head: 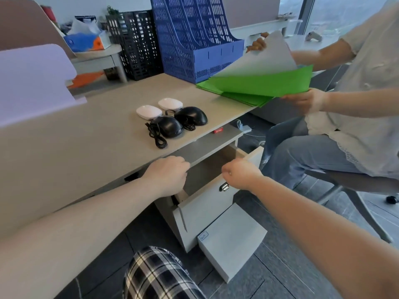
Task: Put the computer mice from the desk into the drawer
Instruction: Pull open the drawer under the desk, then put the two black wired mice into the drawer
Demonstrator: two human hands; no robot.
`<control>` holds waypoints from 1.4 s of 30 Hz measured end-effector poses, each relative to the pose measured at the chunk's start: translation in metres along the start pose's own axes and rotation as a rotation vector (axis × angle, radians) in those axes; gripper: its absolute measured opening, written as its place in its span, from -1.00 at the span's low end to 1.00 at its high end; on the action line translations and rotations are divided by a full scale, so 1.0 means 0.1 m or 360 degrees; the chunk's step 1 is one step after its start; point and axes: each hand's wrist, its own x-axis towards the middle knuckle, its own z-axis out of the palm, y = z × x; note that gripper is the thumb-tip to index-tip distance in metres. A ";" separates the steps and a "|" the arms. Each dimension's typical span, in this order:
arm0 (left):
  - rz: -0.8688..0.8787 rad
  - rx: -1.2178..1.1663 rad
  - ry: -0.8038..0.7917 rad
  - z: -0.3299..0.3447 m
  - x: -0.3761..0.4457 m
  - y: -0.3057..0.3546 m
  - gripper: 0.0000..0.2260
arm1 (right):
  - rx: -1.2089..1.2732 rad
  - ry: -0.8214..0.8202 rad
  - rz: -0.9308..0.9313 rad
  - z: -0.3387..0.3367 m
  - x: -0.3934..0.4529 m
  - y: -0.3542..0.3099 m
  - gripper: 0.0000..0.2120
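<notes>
My left grip (pixel 166 175) hides its fingertips under the bench (pixel 86 137) edge. The drawer (pixel 207 169) floor is out of sight at centre frame; my right grip (pixel 239 174) curls, contents unclear.

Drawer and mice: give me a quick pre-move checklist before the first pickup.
1. Top drawer open: ok, pulled partly out.
2. Drawer holds room: cannot tell, the inside is mostly hidden.
3. Mice on the desk: ok, two white mice and two black wired mice grouped.
4. Cables loose: not ok, they could snag.
5. Left hand and right hand free: ok, neither holds a mouse.
</notes>
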 end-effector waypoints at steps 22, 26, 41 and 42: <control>-0.0213 0.0061 0.0137 -0.28 -0.14 0.16 -0.66 | -0.0321 -0.0401 0.0347 -0.11 -0.97 0.40 -0.71; -0.0225 0.0072 0.0144 -0.27 -0.11 0.11 -0.69 | -0.0300 -0.0386 0.0344 -0.10 -0.88 0.40 -0.78; -0.0937 -0.0599 0.0504 -0.55 0.29 -0.59 -0.49 | 0.0523 0.0624 0.0082 -0.92 0.45 -0.64 -0.70; -0.0960 -0.0627 0.0445 -0.53 0.35 -0.64 -0.42 | 0.0541 0.0659 0.0070 -0.97 0.60 -0.68 -0.68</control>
